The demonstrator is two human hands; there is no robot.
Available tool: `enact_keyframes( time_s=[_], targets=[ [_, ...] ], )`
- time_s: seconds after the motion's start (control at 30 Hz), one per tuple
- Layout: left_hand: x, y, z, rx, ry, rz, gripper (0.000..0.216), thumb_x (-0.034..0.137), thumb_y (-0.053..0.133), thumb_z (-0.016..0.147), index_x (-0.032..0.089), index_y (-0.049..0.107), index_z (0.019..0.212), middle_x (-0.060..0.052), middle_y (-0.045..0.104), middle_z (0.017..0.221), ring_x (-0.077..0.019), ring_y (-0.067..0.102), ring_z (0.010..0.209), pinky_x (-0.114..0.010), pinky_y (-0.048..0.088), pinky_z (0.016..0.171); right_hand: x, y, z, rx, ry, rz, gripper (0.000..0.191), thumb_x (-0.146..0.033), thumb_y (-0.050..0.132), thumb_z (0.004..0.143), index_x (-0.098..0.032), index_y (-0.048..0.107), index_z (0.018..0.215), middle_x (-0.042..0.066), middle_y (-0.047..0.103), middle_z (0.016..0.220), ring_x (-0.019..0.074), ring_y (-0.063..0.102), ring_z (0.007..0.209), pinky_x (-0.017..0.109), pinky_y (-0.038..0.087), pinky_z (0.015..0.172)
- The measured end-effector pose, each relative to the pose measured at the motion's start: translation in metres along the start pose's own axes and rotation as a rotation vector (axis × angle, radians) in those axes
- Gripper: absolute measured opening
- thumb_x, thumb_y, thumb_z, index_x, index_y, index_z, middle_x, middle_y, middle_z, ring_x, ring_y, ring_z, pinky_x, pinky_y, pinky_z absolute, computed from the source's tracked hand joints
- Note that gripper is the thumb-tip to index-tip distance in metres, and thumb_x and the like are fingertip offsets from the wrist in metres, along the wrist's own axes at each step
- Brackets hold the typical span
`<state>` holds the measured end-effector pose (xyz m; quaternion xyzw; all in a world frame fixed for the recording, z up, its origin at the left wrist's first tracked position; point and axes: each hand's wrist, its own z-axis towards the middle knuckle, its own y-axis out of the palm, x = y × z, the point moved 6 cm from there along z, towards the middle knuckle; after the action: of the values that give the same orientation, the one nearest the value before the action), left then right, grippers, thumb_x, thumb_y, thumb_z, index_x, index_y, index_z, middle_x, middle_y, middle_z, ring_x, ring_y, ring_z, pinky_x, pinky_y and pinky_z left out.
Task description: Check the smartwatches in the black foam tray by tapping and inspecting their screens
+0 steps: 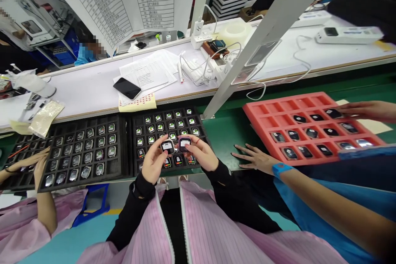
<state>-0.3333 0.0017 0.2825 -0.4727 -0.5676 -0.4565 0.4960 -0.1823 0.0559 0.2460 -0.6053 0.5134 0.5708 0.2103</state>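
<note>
My left hand (154,159) is closed on a smartwatch (168,146) whose lit screen faces up. A second smartwatch (185,144), dark-rimmed and also lit, is held in my right hand (202,152). The two watch bodies are side by side, without straps, a small gap between them. Both hands are above a black foam tray (198,161), where several watch bodies with lit green-and-white screens (171,124) sit in rows of slots. Part of the tray's middle is hidden behind my hands.
Left of it lies another black tray (117,167) of watches, with a co-worker's hands (38,165) beyond. On the right, a co-worker's hands (260,159) are at a red tray (269,148). A phone (127,88) and papers lie on the shelf; a slanted metal post (247,49) rises ahead.
</note>
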Motion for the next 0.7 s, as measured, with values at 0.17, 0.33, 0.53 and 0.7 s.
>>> enact_keyframes(
  time_s=[0.17, 0.33, 0.53, 0.7],
  targets=[
    [0.0061, 0.0036, -0.0025, -0.015, 0.020, 0.021, 0.045, 0.035, 0.064, 0.084, 0.025, 0.059, 0.128, -0.007, 0.064, 0.121, -0.0113, 0.058, 0.068, -0.031, 0.059, 0.074, -0.0050, 0.0011, -0.0044, 0.018, -0.023, -0.008, 0.044, -0.044, 0.069, 0.073, -0.020, 0.058, 0.108, 0.002, 0.070, 0.083, 0.0082, 0.051, 0.051, 0.022, 0.039, 0.046],
    [0.0075, 0.0053, -0.0025, -0.005, 0.040, 0.048, 0.045, 0.043, 0.062, 0.086, 0.025, 0.061, 0.126, -0.007, 0.064, 0.121, -0.0077, 0.051, 0.057, -0.030, 0.060, 0.070, -0.0063, 0.0044, -0.0061, 0.036, -0.031, -0.038, 0.042, -0.047, 0.071, 0.073, -0.021, 0.060, 0.104, 0.002, 0.069, 0.080, 0.0084, 0.049, 0.050, 0.022, 0.038, 0.045],
    [0.0012, 0.0018, -0.0024, 0.044, -0.021, 0.035, 0.050, 0.050, 0.062, 0.085, 0.021, 0.061, 0.126, -0.007, 0.068, 0.108, -0.0101, 0.056, 0.059, -0.028, 0.059, 0.064, -0.0035, 0.0065, -0.0068, 0.054, -0.010, -0.021, 0.038, -0.045, 0.069, 0.074, -0.021, 0.058, 0.101, 0.002, 0.067, 0.075, 0.0078, 0.046, 0.048, 0.021, 0.033, 0.041],
    [0.0016, -0.0001, -0.0041, 0.033, -0.037, 0.017, 0.049, 0.047, 0.063, 0.085, 0.020, 0.061, 0.125, -0.008, 0.067, 0.110, -0.0097, 0.056, 0.061, -0.024, 0.055, 0.059, -0.0054, 0.0083, -0.0098, 0.016, -0.020, 0.024, 0.042, -0.034, 0.069, 0.071, -0.020, 0.057, 0.109, 0.004, 0.069, 0.089, 0.0067, 0.046, 0.050, 0.018, 0.033, 0.039]
  ],
)
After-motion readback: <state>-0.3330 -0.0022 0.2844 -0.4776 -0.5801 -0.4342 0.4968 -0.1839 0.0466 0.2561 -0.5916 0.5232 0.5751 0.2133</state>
